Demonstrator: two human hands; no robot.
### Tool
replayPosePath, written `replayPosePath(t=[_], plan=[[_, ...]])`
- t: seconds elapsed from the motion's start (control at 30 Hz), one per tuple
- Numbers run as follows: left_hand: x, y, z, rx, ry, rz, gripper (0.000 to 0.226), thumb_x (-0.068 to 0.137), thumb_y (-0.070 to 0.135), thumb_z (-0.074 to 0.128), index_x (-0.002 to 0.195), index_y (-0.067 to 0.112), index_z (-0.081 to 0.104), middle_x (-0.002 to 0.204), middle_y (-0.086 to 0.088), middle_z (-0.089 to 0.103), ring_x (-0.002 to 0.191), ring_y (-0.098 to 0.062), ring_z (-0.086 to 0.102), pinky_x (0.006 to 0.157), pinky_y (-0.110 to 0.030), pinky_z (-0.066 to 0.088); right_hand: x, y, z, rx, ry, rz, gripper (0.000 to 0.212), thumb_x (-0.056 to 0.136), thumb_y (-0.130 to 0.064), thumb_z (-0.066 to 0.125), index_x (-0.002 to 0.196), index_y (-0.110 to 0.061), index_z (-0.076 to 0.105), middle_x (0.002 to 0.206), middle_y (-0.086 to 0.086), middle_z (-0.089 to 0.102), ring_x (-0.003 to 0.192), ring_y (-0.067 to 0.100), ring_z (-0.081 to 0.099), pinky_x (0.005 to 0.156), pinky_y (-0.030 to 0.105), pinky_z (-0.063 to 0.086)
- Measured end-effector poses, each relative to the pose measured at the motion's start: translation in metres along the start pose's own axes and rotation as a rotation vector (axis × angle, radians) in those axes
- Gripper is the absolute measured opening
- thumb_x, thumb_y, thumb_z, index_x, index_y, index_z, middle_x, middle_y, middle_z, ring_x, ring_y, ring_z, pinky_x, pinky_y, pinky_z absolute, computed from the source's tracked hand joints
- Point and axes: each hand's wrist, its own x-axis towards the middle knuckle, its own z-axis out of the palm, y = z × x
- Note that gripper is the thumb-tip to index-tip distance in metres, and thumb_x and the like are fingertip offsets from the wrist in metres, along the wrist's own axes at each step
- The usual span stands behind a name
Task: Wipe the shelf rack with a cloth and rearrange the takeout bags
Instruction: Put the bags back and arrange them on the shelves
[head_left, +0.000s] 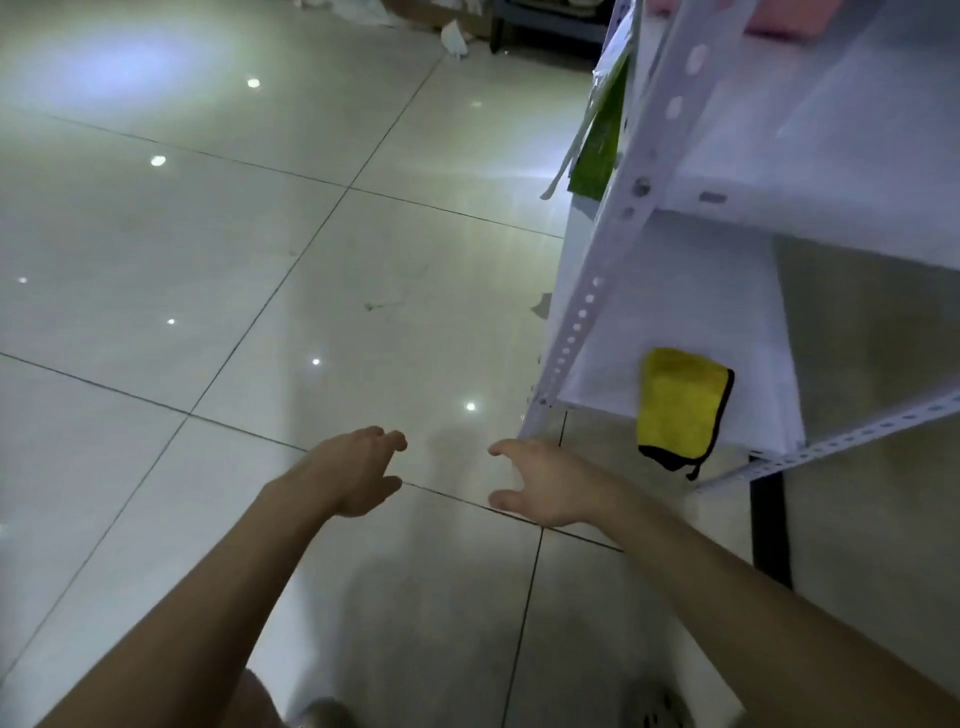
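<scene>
While both hands hung empty and spread over the floor, the yellow cloth (683, 408) draped over the lower shelf's (675, 322) front edge, up and rightward of the right hand (545, 486); the left hand (358, 470) was farther.

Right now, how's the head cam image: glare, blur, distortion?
Head view: dim overall, with spot reflections and a broad glare patch on the glossy tile floor. The rack post leans from wide-angle distortion. Both hands, left and right, are slightly motion-soft. The yellow cloth reads clearly.
</scene>
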Motion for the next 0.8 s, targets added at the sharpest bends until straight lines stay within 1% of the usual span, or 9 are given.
replayPosePath(t=[0.1,0.27,0.43,0.57,0.67,0.8], plan=[[-0.035,-0.016,-0.061,-0.084,-0.028,-0.008,0.056,0.108,0.042,0.06,0.158,0.025,0.043,0.147,-0.003,0.058,0.129,-0.024,0.062,0.109,-0.041,0.051,-0.018,-0.042,-0.051,-0.022,-0.022,0.02,0.073,0.1,-0.049,0.066,0.161,-0.022,0.037,0.156,0.007,0.05,0.135,0.025,0.054,0.105,0.035,0.044],[-0.133,-0.049,-0.198,-0.226,0.006,-0.005,0.054,0.107,0.042,0.063,0.155,0.024,0.049,0.148,-0.003,0.06,0.128,-0.023,0.065,0.108,-0.04,0.052,-0.067,-0.148,-0.163,-0.011,-0.051,0.025,0.074,0.1,-0.048,0.067,0.161,-0.021,0.035,0.163,0.006,0.041,0.142,0.027,0.048,0.11,0.036,0.041],[-0.236,-0.094,-0.341,-0.284,0.046,-0.009,0.053,0.105,0.042,0.065,0.153,0.025,0.052,0.148,-0.002,0.061,0.125,-0.019,0.067,0.106,-0.038,0.053,-0.13,-0.262,-0.277,0.032,-0.038,0.005,0.078,0.099,-0.051,0.067,0.163,-0.02,0.032,0.162,0.01,0.042,0.141,0.027,0.048,0.113,0.038,0.042],[-0.277,-0.125,-0.432,-0.295,0.118,0.035,0.05,0.104,0.041,0.067,0.15,0.025,0.056,0.141,-0.002,0.065,0.113,-0.017,0.07,0.101,-0.036,0.055,-0.153,-0.318,-0.348,0.089,0.075,-0.002,0.079,0.097,-0.052,0.069,0.162,-0.022,0.035,0.161,0.008,0.045,0.14,0.024,0.05,0.113,0.039,0.044],[-0.283,-0.141,-0.483,-0.233,0.174,0.095,0.05,0.104,0.04,0.067,0.151,0.026,0.055,0.141,0.0,0.065,0.115,-0.016,0.07,0.101,-0.037,0.056,-0.163,-0.34,-0.388,0.147,0.187,-0.001,0.08,0.097,-0.053,0.07,0.162,-0.021,0.036,0.161,0.006,0.046,0.141,0.024,0.051,0.113,0.036,0.044],[-0.271,-0.142,-0.543,-0.18,0.196,0.177,0.049,0.105,0.04,0.067,0.15,0.027,0.055,0.14,0.002,0.065,0.115,-0.014,0.07,0.099,-0.034,0.056,-0.175,-0.341,-0.427,0.215,0.287,0.075,0.082,0.093,-0.06,0.07,0.161,-0.028,0.035,0.161,0.001,0.046,0.14,0.022,0.051,0.113,0.043,0.046]])
